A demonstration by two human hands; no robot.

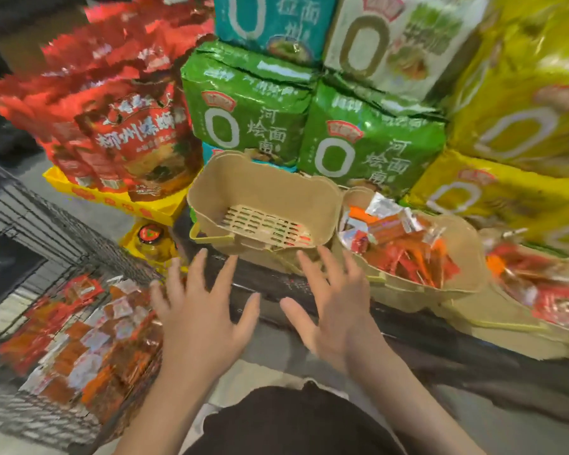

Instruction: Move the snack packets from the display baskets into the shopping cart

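A beige display basket point(309, 195) stands in the middle with its slotted floor showing and no packets visible inside. To its right, a second beige basket point(467, 274) holds several red and orange snack packets point(404, 247). A third heap of red packets point(546, 290) lies at the far right. The wire shopping cart point(30, 205) at lower left holds a pile of red and silver snack packets point(79, 339). My left hand point(201, 310) and my right hand point(329, 307) hover just in front of the middle basket, fingers spread, holding nothing.
Big green point(247, 110), yellow point(523, 126) and teal point(273, 18) noodle packs are stacked behind the baskets. Red bags point(125, 126) stand in a yellow tray point(119, 200) at the left. A jar with a red lid point(150, 236) sits below it. A dark shelf edge point(270, 277) runs under the baskets.
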